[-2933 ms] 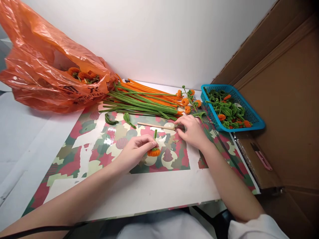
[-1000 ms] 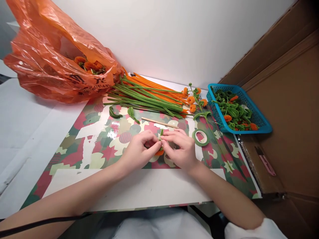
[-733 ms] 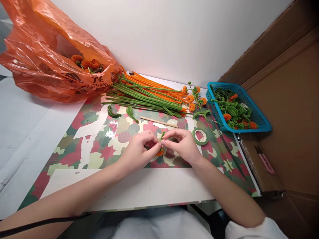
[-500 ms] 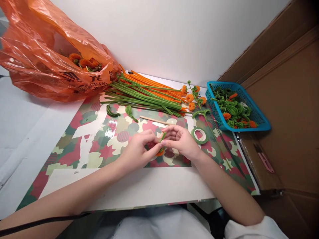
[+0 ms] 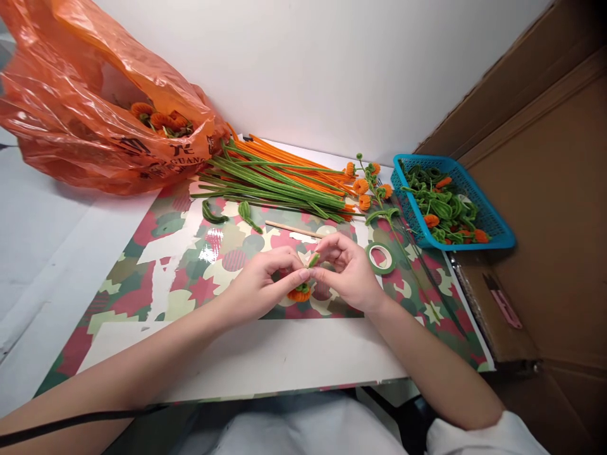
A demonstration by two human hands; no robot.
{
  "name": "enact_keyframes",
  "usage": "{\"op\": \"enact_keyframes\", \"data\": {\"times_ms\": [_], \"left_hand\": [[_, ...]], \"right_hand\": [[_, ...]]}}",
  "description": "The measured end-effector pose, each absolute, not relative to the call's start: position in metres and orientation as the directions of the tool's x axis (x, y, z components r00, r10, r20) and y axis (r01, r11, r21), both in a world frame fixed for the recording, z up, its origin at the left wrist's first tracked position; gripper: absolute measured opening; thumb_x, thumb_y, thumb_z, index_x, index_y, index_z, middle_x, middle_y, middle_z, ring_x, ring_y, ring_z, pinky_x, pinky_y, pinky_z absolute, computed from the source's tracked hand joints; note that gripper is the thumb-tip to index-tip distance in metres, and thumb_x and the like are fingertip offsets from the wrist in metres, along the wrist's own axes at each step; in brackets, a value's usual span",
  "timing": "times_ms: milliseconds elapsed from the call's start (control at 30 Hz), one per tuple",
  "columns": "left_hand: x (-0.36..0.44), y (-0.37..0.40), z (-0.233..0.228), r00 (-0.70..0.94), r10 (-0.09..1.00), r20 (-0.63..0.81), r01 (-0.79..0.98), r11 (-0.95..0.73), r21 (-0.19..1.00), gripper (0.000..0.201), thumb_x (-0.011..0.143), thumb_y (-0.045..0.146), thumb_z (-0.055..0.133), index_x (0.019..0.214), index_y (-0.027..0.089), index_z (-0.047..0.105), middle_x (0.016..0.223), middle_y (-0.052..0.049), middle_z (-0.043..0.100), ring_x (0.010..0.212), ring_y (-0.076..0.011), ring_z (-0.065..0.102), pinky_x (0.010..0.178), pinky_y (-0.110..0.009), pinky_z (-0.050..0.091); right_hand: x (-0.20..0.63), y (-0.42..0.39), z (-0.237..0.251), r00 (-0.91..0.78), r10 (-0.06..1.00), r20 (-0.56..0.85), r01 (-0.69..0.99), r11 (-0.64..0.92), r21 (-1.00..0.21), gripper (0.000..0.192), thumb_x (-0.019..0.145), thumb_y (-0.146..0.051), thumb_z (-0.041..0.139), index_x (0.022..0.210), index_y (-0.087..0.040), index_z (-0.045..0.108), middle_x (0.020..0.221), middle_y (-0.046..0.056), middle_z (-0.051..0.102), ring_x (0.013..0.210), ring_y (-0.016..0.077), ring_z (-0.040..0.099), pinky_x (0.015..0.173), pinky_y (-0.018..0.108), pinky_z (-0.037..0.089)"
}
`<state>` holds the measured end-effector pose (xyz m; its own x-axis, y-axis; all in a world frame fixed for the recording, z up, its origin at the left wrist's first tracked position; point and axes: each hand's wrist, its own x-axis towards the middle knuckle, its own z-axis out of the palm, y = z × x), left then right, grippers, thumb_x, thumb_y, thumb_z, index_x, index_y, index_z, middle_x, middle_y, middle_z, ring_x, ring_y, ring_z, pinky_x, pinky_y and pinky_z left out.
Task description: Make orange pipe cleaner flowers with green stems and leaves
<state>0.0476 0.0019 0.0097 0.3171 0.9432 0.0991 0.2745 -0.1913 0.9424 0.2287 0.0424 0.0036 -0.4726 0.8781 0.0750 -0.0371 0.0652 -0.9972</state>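
A small orange pipe-cleaner pumpkin (image 5: 298, 294) with a short green stem (image 5: 313, 259) sits between my two hands above the patterned mat (image 5: 180, 278). My left hand (image 5: 263, 287) pinches it at the base of the stem. My right hand (image 5: 346, 272) pinches the stem from the right side, fingertips meeting the left ones. A roll of green floral tape (image 5: 382, 258) lies flat just right of my right hand.
Green and orange pipe cleaners (image 5: 279, 180) lie in a bundle behind. An orange plastic bag (image 5: 95, 114) holds finished pumpkins at back left. A blue basket (image 5: 450, 202) of green and orange pieces stands right. A wooden stick (image 5: 291, 229), two green leaves (image 5: 227, 213), a pumpkin sprig (image 5: 367, 186), cardboard wall (image 5: 545, 189).
My right hand left the stick area and joined the left hand on the pumpkin's stem. The tape roll now lies uncovered on the mat. The fingers have been working the stem slightly.
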Motion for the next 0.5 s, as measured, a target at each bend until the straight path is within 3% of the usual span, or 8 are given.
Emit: {"op": "enact_keyframes", "data": {"times_ms": [167, 367, 500], "left_hand": [[0.048, -0.0004, 0.0108, 0.335, 0.941, 0.053, 0.203, -0.127, 0.971, 0.029, 0.092, 0.031, 0.05, 0.069, 0.017, 0.062, 0.078, -0.001, 0.059, 0.071, -0.012, 0.056, 0.066, -0.024, 0.046], [0.0505, -0.0015, 0.0106, 0.347, 0.938, 0.001, 0.125, -0.048, 0.991, 0.027, 0.092, 0.029, 0.048, 0.07, 0.018, 0.06, 0.077, -0.001, 0.056, 0.069, -0.0117, 0.054, 0.063, -0.024, 0.045], [0.0499, -0.0016, 0.0122, 0.354, 0.934, 0.054, 0.165, -0.119, 0.979, 0.027, 0.093, 0.025, 0.046, 0.07, 0.018, 0.058, 0.077, -0.001, 0.057, 0.069, -0.0119, 0.054, 0.062, -0.024, 0.046]], "right_hand": [[0.2317, 0.0439, 0.003, -0.49, 0.869, 0.067, -0.067, 0.039, -0.997, 0.038, 0.064, -0.033, 0.084, 0.086, -0.022, 0.055, 0.077, -0.002, 0.066, 0.073, 0.014, 0.067, 0.071, 0.029, 0.054], [0.2321, 0.0422, 0.0013, -0.508, 0.854, 0.115, -0.123, 0.061, -0.991, 0.036, 0.063, -0.022, 0.085, 0.086, -0.022, 0.057, 0.078, -0.003, 0.067, 0.074, 0.0126, 0.066, 0.072, 0.027, 0.053], [0.2337, 0.0415, 0.0022, -0.504, 0.845, 0.181, -0.077, 0.165, -0.983, 0.03, 0.069, -0.017, 0.079, 0.091, -0.023, 0.059, 0.083, -0.002, 0.067, 0.081, 0.0136, 0.066, 0.078, 0.029, 0.052]]}}
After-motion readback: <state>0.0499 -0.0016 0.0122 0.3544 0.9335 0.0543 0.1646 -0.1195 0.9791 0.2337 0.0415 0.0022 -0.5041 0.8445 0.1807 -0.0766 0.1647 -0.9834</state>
